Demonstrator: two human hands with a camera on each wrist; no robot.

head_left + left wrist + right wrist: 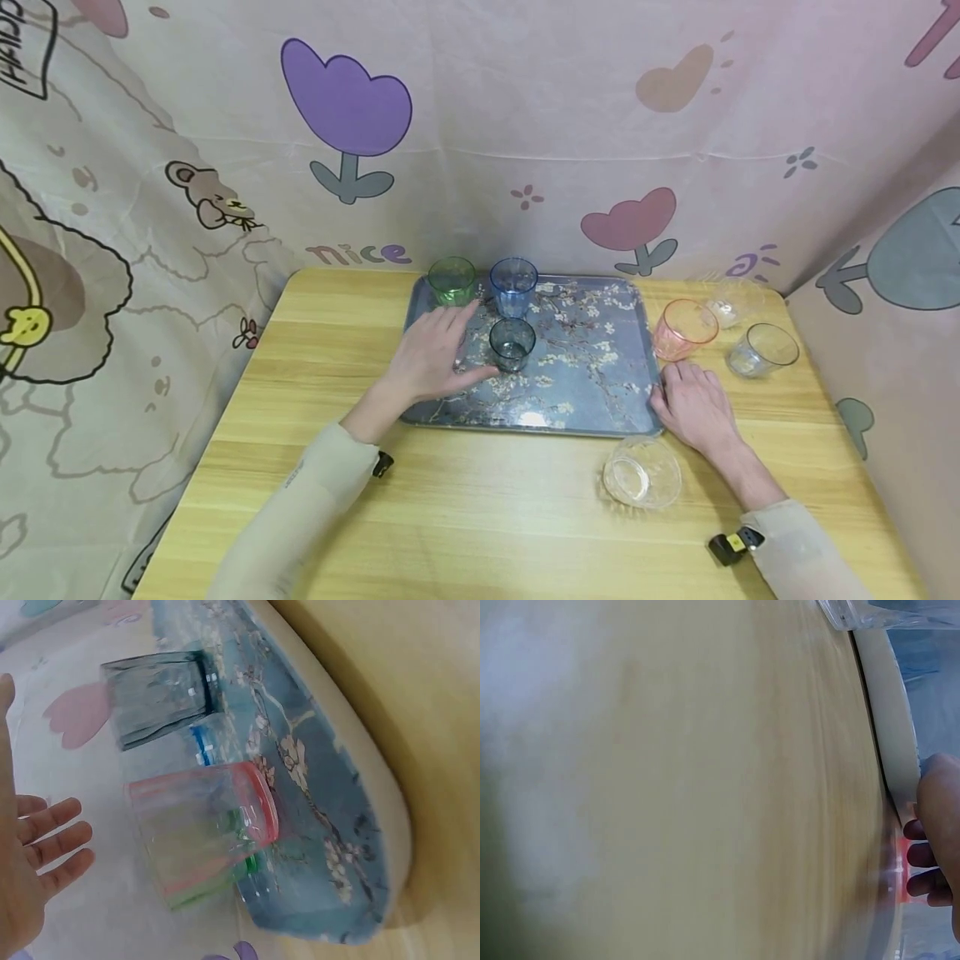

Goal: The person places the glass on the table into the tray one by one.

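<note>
A dark grey glass (512,354) stands on the blue blossom-patterned tray (525,428), in front of a green glass (452,287) and a blue glass (514,290). My left hand (431,354) hovers over the tray's left part, fingers extended, thumb near the grey glass. In the left wrist view that hand (37,862) holds nothing, and a pink-rimmed glass (199,825) appears in front of the green one. By the tray's right edge rests my right hand (697,408), fingers loosely curled, thumb at the rim. Just beyond it stands a pink glass (681,332) in the head view.
A smoky clear glass (753,358) and a colourless glass (729,308) stand at the table's far right. Close to the tray's front right corner is a clear glass (642,477). A printed cloth (480,200) hangs behind the wooden table (465,508).
</note>
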